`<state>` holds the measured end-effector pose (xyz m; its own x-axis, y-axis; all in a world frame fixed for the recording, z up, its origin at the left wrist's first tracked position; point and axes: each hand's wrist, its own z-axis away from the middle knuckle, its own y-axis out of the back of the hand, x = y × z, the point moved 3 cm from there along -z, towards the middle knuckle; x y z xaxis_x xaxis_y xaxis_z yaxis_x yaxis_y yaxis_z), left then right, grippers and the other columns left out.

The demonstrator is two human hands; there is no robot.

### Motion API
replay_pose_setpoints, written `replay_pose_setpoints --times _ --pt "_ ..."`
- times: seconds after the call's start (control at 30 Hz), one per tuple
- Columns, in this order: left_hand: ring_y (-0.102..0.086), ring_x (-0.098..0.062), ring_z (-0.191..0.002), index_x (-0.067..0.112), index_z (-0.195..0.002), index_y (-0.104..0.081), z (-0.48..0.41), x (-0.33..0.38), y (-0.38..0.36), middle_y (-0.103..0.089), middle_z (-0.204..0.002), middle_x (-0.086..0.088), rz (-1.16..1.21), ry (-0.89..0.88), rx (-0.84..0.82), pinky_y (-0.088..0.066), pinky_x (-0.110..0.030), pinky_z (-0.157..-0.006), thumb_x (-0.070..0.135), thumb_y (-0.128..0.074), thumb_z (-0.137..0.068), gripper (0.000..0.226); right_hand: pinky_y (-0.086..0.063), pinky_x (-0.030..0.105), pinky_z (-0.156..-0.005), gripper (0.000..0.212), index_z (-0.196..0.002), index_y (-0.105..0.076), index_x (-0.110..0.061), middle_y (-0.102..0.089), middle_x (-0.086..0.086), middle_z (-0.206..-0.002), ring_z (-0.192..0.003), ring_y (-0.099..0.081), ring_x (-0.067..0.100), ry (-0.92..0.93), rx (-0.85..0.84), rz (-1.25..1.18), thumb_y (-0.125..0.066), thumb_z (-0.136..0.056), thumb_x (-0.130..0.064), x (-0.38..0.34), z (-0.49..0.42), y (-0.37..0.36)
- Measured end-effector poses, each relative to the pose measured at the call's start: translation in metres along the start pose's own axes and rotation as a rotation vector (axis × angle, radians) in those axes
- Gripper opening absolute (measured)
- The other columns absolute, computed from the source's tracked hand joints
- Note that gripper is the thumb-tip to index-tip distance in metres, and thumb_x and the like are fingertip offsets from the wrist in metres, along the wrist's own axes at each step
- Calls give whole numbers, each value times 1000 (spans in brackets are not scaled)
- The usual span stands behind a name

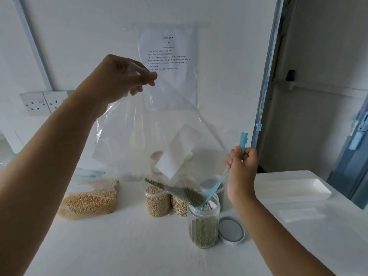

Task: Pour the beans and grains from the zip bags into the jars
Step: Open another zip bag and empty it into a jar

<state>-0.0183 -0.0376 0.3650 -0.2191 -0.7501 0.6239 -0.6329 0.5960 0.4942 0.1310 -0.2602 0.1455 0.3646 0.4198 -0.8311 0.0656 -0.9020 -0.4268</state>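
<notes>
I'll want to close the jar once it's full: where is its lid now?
In the head view the lid lies flat on the white table, just right of the open jar of green beans, below the right hand gripping the zip bag.

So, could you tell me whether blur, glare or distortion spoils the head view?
Head view: soft even light, faint shadows; the white table is nearly washed out; the wide lens tilts the door frame; the clear zip bag hazes what stands behind it.

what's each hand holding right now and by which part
Both hold the clear zip bag: left hand pinches its raised bottom corner, right hand grips the blue zip strip by its mouth.
</notes>
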Motion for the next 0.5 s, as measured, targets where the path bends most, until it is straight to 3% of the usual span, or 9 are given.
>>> replay_pose_setpoints --times 0.17,0.4,0.5 --pt "-49 -4 -56 9 -89 -77 -4 5 2 -60 -55 12 -22 -16 16 -39 -13 -53 36 -75 -90 27 -42 25 -58 25 -84 -44 -17 -50 -2 -70 -54 -43 5 12 17 -18 -45 -108 -12 -6 0 -1" --pt "-47 -5 -56 10 -88 -77 -6 3 2 -58 -54 12 -14 -8 8 -37 -14 -54 37 -75 -90 27 -42 28 -62 24 -84 -44 -18 -50 -6 -66 -55 -42 7 17 3 -1 -46 -108 -13 -4 1 0" --pt "-49 -7 -59 12 -89 -78 -8 6 1 -59 -56 9 -25 -1 -17 -38 -21 -59 40 -75 -89 28 -43 28 -62 23 -85 -44 -17 -49 -2 -68 -55 -43 6 1 18 -3 -45 -108 -14 -4 0 2"
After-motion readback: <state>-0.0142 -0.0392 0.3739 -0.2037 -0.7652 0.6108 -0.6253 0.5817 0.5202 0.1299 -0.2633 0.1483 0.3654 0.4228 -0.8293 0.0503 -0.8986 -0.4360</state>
